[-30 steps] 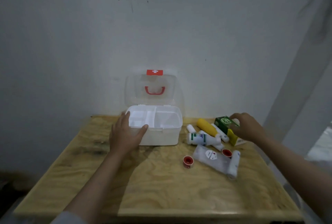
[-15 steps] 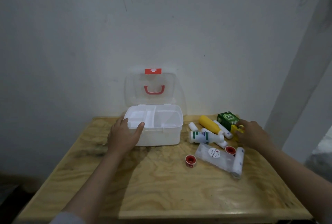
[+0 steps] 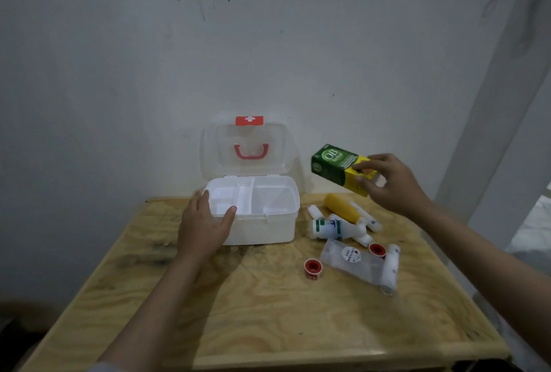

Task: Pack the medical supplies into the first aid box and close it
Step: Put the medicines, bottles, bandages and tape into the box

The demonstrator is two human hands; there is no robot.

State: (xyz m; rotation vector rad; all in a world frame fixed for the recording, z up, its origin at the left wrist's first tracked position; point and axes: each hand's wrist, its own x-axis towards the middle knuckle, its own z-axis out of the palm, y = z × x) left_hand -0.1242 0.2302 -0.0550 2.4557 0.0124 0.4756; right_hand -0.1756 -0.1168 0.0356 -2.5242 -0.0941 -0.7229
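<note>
The white first aid box [image 3: 268,227] stands open at the back of the table, its clear lid [image 3: 208,151] with a red handle upright against the wall. A white divided tray sits in its top. My left hand [image 3: 202,227] grips the box's front left corner. My right hand [image 3: 390,183] holds a green and yellow carton [image 3: 332,164] in the air, to the right of the box and above the other supplies. On the table lie a yellow bottle [image 3: 341,207], a white bottle [image 3: 331,228], a clear packet [image 3: 351,262], two red tape rolls [image 3: 312,267] and a bandage roll [image 3: 390,270].
The plywood table [image 3: 262,312] is small, with edges close on all sides. A white wall stands right behind the box. A white post [image 3: 489,133] rises at the right.
My right hand has picked the green and yellow carton up off the table and raised it up and to the left. My left hand stays on the box.
</note>
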